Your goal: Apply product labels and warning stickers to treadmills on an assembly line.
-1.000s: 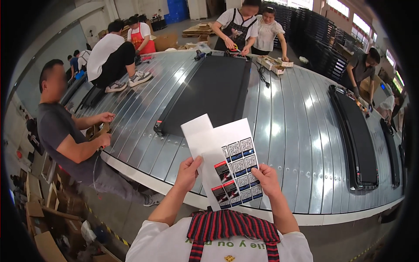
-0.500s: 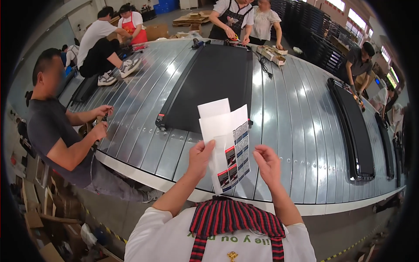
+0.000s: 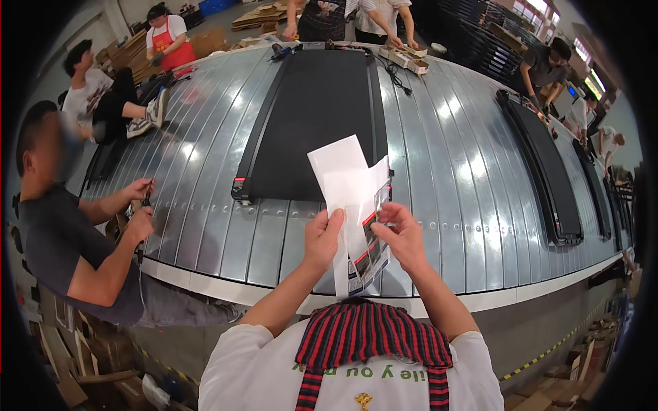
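White label sheets [image 3: 353, 181] with dark, red and blue printed stickers are held up in front of my chest. My left hand [image 3: 323, 238] is closed around their left edge, thumb on top. At the right edge my right hand [image 3: 399, 234] pinches the printed part between thumb and fingers; the exact grip there is partly hidden. Another white sheet sticks out above, at an angle. Beyond the sheets, a black treadmill deck [image 3: 322, 116] lies flat on the slatted metal conveyor [image 3: 439, 205], its near end behind the paper.
On the left a person in a dark shirt [image 3: 89, 246] holds a corded tool. Another sits on the conveyor. People stand at the far side near small cartons [image 3: 408, 60] and a black cable. More black treadmill decks [image 3: 541, 171] lie to the right; cardboard is piled at lower left.
My right hand has moved left from beside the sheets onto their printed edge. The sheets have tilted and bent. The view has shifted slightly, and the seated person leans back more.
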`<state>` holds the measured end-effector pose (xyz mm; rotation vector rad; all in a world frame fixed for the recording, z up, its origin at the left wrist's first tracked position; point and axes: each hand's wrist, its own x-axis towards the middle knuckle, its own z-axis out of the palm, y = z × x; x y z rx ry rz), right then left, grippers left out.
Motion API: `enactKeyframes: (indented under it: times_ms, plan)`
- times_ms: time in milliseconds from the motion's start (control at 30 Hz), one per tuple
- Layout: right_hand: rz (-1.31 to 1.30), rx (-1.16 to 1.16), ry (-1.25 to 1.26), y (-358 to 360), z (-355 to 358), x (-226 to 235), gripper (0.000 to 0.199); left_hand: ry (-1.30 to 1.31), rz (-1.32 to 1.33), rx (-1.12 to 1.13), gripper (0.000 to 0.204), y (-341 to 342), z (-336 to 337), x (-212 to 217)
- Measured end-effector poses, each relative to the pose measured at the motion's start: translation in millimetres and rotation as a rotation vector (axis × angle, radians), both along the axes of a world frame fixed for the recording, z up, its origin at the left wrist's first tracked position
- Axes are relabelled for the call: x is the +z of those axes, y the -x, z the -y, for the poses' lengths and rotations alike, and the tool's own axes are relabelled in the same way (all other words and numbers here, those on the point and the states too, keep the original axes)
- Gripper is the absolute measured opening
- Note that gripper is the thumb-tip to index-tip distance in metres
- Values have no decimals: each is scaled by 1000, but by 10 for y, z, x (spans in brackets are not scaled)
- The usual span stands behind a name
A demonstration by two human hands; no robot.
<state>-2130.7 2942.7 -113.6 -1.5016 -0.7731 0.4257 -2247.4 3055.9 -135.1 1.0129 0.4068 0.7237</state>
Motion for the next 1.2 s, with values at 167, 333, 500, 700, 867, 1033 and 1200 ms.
enactKeyframes:
  times_ms: [167, 333, 500, 700, 867, 1033, 1200]
  plan:
    - [-194, 232, 145, 208, -18, -137, 25, 70, -77, 33, 27, 200, 12, -81]
    - [-220, 278, 102, 410, -121, -275, 21, 26, -41, 160, 31, 451, 110, -153]
    - [-213, 313, 92, 460, -164, -186, 24, 40, -173, 176, 32, 525, 140, -102]
    - [-135, 360, 35, 545, -233, -260, 23, 77, -184, 241, 30, 657, 88, -115]
    - [-310, 440, 9, 558, -234, -334, 21, 88, -216, 319, 29, 810, 22, -108]
    - [4, 247, -24, 569, -347, -430, 17, 91, -211, 468, 27, 905, -17, -189]
    - [43, 369, -30, 602, -454, -161, 16, -16, -226, 357, 27, 675, -17, 15]
